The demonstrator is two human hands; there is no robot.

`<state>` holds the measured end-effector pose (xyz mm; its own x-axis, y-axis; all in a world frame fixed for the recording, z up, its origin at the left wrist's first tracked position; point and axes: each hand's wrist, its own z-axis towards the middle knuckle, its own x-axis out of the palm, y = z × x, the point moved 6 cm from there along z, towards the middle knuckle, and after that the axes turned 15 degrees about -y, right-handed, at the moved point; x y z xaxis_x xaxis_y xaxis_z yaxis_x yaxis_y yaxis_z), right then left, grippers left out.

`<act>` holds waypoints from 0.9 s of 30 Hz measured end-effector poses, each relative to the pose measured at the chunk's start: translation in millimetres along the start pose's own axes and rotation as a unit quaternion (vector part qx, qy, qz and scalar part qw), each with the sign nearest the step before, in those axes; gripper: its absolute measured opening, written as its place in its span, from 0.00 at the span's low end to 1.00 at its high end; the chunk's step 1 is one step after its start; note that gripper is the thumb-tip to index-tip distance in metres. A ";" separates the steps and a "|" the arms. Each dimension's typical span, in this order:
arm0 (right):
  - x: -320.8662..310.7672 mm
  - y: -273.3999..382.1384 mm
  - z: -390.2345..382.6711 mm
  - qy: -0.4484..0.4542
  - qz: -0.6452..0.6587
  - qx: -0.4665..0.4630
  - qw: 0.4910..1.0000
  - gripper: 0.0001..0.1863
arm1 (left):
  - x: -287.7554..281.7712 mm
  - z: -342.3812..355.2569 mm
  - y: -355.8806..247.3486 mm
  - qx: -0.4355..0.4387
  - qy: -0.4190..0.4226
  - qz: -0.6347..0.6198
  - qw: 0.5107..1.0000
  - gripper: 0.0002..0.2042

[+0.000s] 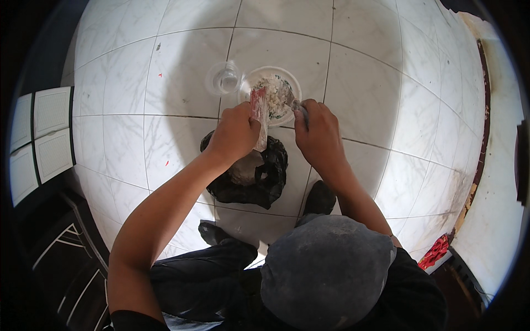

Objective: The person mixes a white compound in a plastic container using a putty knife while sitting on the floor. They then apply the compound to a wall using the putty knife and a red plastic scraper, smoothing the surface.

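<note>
My left hand (234,131) grips a flat, straight-edged tool (262,124), red at the far end and smeared with whitish material. It reaches over the left side of a round white plate (298,83). A crumbly off-white mix (269,83) covers much of the plate. My right hand (320,129) is closed round the handle of a small metal spatula (286,95), whose blade rests in the mix at the plate's right side. Below the plate, partly under my left hand, an opened black plastic bag (270,190) holds pale grey powder (243,170).
A clear plastic cup (224,81) stands just left of the plate. White marbled tiles (364,83) form the floor. My shoes (320,198) are near the bag. A white-panelled cabinet (52,138) is at the left, and a red cloth-like item (435,252) lies at the lower right.
</note>
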<state>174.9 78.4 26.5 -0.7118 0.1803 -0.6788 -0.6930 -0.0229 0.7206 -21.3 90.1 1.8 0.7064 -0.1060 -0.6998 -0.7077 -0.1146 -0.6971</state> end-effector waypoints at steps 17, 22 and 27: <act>34.9 -29.3 62.0 0.051 -0.031 -0.002 0.998 0.12 | -9.1 -2.1 -5.3 0.003 -0.012 0.005 1.000 0.10; 31.0 -40.0 79.2 0.116 -0.023 0.070 0.991 0.14 | -21.6 1.5 -29.7 -0.001 0.001 0.006 1.000 0.10; 39.6 -13.8 57.0 0.126 -0.041 0.027 0.991 0.14 | -0.1 -1.3 -42.1 0.019 -0.003 0.005 1.000 0.10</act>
<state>162.8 141.9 -2.2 -0.6643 -0.0712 -0.7440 -0.7471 0.0347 0.6638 8.4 93.7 31.5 0.6987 -0.1018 -0.7081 -0.7152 -0.0750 -0.6949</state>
